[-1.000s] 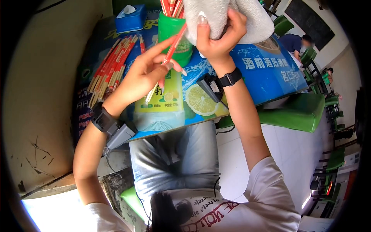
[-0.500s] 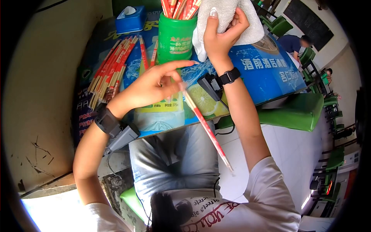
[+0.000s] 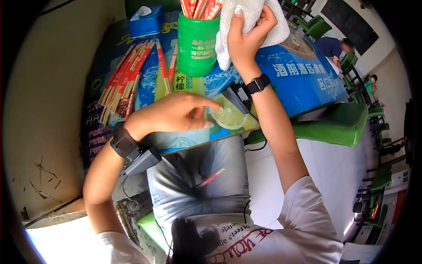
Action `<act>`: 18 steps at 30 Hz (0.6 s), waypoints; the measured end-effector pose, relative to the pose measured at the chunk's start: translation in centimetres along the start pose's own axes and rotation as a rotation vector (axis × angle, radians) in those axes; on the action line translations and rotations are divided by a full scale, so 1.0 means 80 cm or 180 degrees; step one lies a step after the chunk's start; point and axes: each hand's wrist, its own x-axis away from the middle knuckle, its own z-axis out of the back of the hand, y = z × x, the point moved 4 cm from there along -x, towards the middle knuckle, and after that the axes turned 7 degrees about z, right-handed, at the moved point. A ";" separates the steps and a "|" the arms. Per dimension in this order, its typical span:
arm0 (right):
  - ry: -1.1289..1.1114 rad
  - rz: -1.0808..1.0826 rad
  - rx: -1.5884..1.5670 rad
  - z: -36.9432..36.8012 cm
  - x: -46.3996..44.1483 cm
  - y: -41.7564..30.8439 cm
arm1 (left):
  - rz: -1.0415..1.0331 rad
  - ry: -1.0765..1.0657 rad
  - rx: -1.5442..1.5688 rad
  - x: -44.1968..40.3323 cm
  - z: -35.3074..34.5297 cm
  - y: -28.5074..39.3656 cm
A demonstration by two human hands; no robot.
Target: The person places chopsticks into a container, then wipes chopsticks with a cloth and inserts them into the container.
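Observation:
My left hand [image 3: 180,112] hovers above the near table edge, thumb and index finger apart, nothing between them. Below it, a red-and-white wrapped pair of chopsticks [image 3: 212,178] is in the air in front of my jeans, blurred by motion. My right hand [image 3: 246,42] grips a white towel [image 3: 274,33] beside a green plastic jar [image 3: 197,48]. Wrapped chopsticks [image 3: 202,9] stand in that jar. To the left, a pile of wrapped chopsticks [image 3: 125,79] lies on the table, with two separate packs [image 3: 162,61] near the jar.
A blue tissue box [image 3: 146,24] stands at the back left of the printed table [image 3: 303,88]. A wall [image 3: 52,110] borders the left side. A green chair [image 3: 329,125] is tucked in at the right. Farther off, a person [image 3: 332,48] bends among chairs.
My left hand has let go of the wrapped chopsticks and moved slightly down. The chopsticks have dropped toward my lap. My right hand keeps hold of the towel, shifted slightly left.

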 end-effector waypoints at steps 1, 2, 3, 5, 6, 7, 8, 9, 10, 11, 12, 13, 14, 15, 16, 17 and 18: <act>-0.0008 -0.0181 0.0006 0.000 -0.001 -0.001 | 0.0026 0.0043 0.0058 0.000 0.000 -0.001; -0.0013 -0.0366 0.0018 0.000 -0.002 -0.002 | 0.0052 0.0078 0.0115 0.000 0.000 -0.001; -0.0011 -0.0547 0.0031 0.001 -0.003 -0.002 | 0.0063 0.0089 0.0078 0.000 -0.001 -0.001; 0.0113 -0.0609 0.0232 0.004 0.003 0.019 | 0.0084 0.0121 -0.0001 0.000 0.001 0.001; 0.0241 -0.0647 0.0211 0.004 0.008 0.039 | 0.0126 0.0159 0.0080 0.001 0.003 0.002; 0.0366 -0.0686 0.0185 0.006 0.014 0.053 | 0.0173 0.0201 0.0163 0.001 0.006 0.003; 0.0188 -0.1086 0.0132 0.008 0.022 0.072 | 0.0221 0.0247 0.0246 0.002 0.010 0.003; 0.0188 -0.1596 0.0094 0.007 0.033 0.091 | 0.0350 0.0567 0.0244 0.004 0.020 0.000; 0.0194 -0.2106 0.0058 0.007 0.047 0.110 | 0.0476 0.0883 0.0236 0.007 0.033 -0.005; 0.0212 -0.2619 0.0031 0.008 0.062 0.129 | 0.0595 0.1185 0.0226 0.010 0.046 -0.014; 0.0232 -0.3039 -0.0267 0.010 0.075 0.144 | 0.0579 0.1529 0.0132 0.011 0.058 -0.034; 0.0209 -0.3230 -0.0342 0.013 0.079 0.146 | 0.0567 0.1880 0.0041 0.015 0.070 -0.057; 0.0179 -0.3421 -0.0425 0.014 0.082 0.146 | 0.0599 0.2107 -0.0634 0.022 0.081 -0.066; 0.0146 -0.3610 -0.0515 0.012 0.086 0.146 | 0.0737 0.1966 -0.0569 0.025 0.082 -0.079; 0.0123 -0.3601 -0.0471 0.011 0.087 0.146 | 0.0874 0.1828 -0.0508 0.026 0.080 -0.093; 0.0105 -0.3588 -0.0427 0.009 0.088 0.146 | 0.1007 0.1689 -0.0450 0.027 0.077 -0.104; 0.0088 -0.3573 -0.0382 0.008 0.087 0.143 | 0.1142 0.1639 -0.0456 0.027 0.075 -0.103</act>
